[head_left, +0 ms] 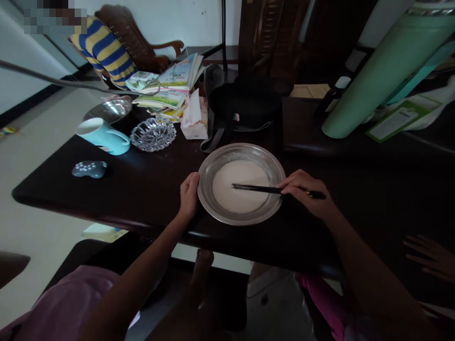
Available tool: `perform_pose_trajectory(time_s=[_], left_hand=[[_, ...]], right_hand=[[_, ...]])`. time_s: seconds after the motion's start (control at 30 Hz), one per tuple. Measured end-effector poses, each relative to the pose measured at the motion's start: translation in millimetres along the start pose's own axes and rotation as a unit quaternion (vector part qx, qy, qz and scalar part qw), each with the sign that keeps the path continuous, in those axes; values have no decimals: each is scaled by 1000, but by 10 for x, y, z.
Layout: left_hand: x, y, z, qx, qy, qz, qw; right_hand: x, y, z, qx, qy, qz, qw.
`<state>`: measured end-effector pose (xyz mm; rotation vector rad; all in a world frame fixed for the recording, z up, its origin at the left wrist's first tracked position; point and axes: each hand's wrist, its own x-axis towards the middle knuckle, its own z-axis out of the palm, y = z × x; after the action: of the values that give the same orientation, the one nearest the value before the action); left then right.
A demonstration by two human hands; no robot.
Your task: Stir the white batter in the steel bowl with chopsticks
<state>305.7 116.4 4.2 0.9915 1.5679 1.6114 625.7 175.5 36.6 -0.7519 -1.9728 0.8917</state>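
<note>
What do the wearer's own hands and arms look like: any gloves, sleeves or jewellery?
The left hand and right hand are ungloved, with slender fingers. Both forearms are bare, and no watch or bracelet shows. Pale pink cloth lies by the left arm; I can't tell whether it is a sleeve.

the left hand (189, 194) and right hand (306, 189) are bare, with slim, rounded fingers, and the long, slender forearms (149, 270) are uncovered too. beside the left one lies a loose, softly creased dusty-pink cloth garment (76, 305), its exact cut hidden in shadow.
</note>
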Motion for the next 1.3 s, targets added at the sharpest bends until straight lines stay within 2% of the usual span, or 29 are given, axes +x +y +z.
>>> perform_pose_trajectory(time_s=[0.13, 0.17, 0.3, 0.37, 0.47, 0.53, 0.63, 0.77, 0.8, 0.93, 0.97, 1.1, 1.17, 1.23, 1.3], left_hand=[[1, -4, 0, -2, 0, -4, 1000], [1, 0, 1, 0, 0, -5, 1000], [6, 13, 2, 4, 4, -5, 1000], [8, 12, 1, 3, 5, -4, 1000], [8, 5, -1, -1, -2, -5, 1000], [7, 1, -4, 3, -3, -1, 1000], [5, -4, -7, 11, 4, 1, 1000], [6, -4, -5, 3, 5, -6, 1000], [6, -1, -2, 0, 4, -7, 1000], [6, 23, 13, -4, 6, -4, 1000], [6, 29, 16, -4, 7, -3, 1000], [3, 33, 17, -2, 3, 1, 1000], [0, 30, 14, -5, -1, -2, 1000], [-1, 28, 13, -8, 2, -6, 1000], [-1, 26, 12, -7, 8, -7, 1000]], right_hand=[[-6, 9, -16, 15, 82, 15, 996], [-7, 9, -17, 28, 84, 17, 996], [3, -9, 4, 1, 5, 4, 1000], [6, -15, 5, -20, 25, 7, 999], [1, -18, -8, 11, 79, 26, 996], [-1, -23, -5, 27, 50, 24, 998], [0, -23, 12, -3, 2, 8, 1000], [-8, 1, 2, 8, 81, 28, 996], [-10, 5, -1, 19, 85, 30, 996], [-3, -3, 15, 0, 12, 7, 1000], [-1, -5, 17, -11, 12, 6, 1000], [-9, -4, 5, 23, 92, 26, 995], [-10, -5, 4, 37, 73, 21, 996], [-4, -7, 11, 13, 26, 7, 1000], [1, -5, 9, -14, 24, 2, 1000]])
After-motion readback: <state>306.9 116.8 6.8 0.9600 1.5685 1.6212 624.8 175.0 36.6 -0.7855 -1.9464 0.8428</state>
